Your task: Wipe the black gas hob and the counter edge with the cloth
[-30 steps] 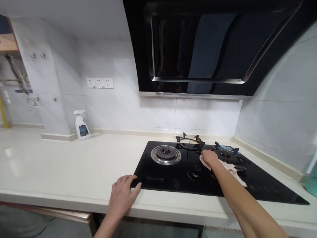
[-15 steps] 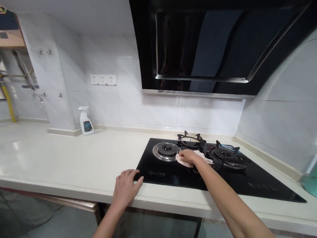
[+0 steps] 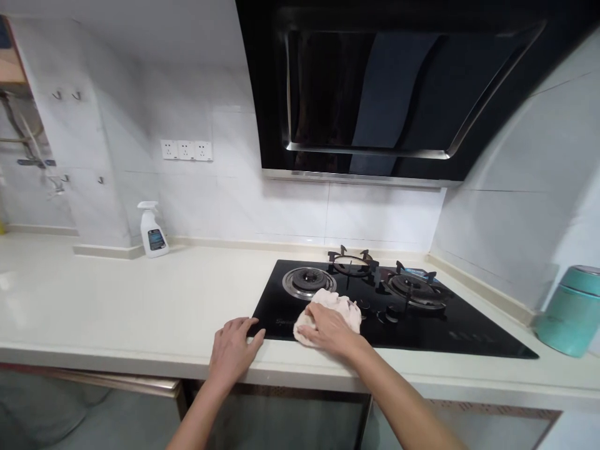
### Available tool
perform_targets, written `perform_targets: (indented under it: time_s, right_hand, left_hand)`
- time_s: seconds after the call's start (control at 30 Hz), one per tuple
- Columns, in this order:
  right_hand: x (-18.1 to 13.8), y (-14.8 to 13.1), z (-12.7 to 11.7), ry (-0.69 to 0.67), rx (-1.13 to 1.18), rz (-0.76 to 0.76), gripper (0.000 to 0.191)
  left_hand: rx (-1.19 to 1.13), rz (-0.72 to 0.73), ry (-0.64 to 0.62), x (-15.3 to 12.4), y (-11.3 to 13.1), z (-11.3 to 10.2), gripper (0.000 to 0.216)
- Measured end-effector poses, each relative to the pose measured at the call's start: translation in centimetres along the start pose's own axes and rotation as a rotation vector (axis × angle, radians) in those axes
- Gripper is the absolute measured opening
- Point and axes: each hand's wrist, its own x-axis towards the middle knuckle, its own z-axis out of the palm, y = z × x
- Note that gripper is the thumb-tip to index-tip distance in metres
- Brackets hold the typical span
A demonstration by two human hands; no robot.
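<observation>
Whitish cloth [image 3: 338, 304] in curled right fingers [image 3: 315, 310], over half-hidden lettering [image 3: 283, 322]; left fingers [image 3: 244, 326] spread, empty.

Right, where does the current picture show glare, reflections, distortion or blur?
All in the head view: pale glare on the cream countertop at far left; a bluish reflected band across the glossy black range hood; the white plastic spray bottle and teal cylindrical container lean outward, probably lens distortion; marks on the black glass hob, too blurred to read.

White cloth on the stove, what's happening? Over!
Right hand on white cloth, on stove. Left hand open at its front left corner. Near cloth: left burner, knobs.
</observation>
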Motion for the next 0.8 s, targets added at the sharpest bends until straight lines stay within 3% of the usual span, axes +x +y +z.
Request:
perform_targets:
  time_s: [0.13, 0.4, 0.57, 0.73, 0.8]
  right_hand:
    - [-2.8, 2.1, -0.4, 0.048, -0.007, 0.114, 0.058]
    - [-8.5, 8.0, -2.9, 0.122, -0.139, 0.321, 0.049]
    - [-11.6, 13.6, -4.1, 0.216, -0.232, 0.478, 0.05]
    - [-15.4, 20.2, -4.8, 0.376, -0.401, 0.442, 0.057]
    - [-17.0, 22.9, -5.5, 0.438, -0.514, 0.544, 0.058]
  left_hand:
    - [0.001, 0.0, 0.002, 0.0, 0.0, 0.0, 0.034]
    - [-0.008, 0.001, -0.005, -0.1, 0.0, -0.2, 0.037]
    - [-0.016, -0.006, -0.022, 0.0, 0.1, -0.3, 0.039]
    - [-0.007, -0.008, -0.012, 0.0, -0.1, -0.1, 0.039]
    - [-0.006, -0.01, -0.013, 0.0, -0.1, -0.1, 0.04]
